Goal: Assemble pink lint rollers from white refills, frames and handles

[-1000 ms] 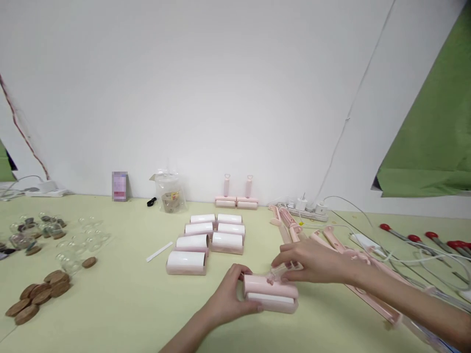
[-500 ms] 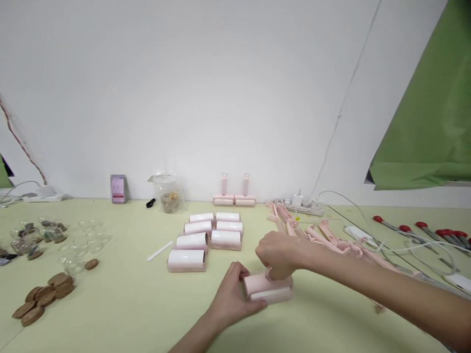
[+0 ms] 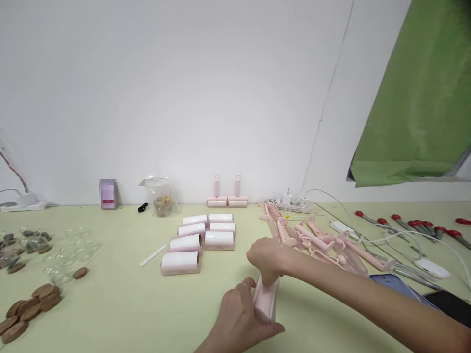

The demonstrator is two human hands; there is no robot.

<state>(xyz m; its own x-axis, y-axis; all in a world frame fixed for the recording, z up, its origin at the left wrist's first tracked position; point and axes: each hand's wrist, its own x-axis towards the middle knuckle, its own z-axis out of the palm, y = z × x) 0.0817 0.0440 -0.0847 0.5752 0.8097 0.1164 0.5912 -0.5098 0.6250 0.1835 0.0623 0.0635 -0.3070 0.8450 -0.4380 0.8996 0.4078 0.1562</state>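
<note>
Got a pink roller (image 3: 265, 298) in hand here, turned roughly end-on to the camera, on or just above the tabletop (image 3: 128, 309) (can't tell which). Using that roller as the landmark for everything below.

Gripping its near end with the left hand (image 3: 237, 314), fingers parted just wide enough to straddle the body, with the thumb at the front. Holding the right hand (image 3: 268, 257) right over the roller's far end, fingers curled in like a loose fist. Can't tell how tightly closed at the tips, or whether pinching anything; too hidden from this angle.

Beyond and left of the roller: seven white rolls (image 3: 188, 242) in pinkish holders, in two columns, four and three. Farther left of the roller, a thin white strip (image 3: 153, 255) lying flat. Well past the roller and a bit left, a pair of upright handled rollers (image 3: 227, 200) by the wall.

Beyond and right of the roller: a messy pile of pink handle parts (image 3: 314, 238). Farther right, some red-tipped tools (image 3: 415, 224) and a phone (image 3: 392, 282). Way off left of the roller: brown discs (image 3: 31, 312) in a heap.
</note>
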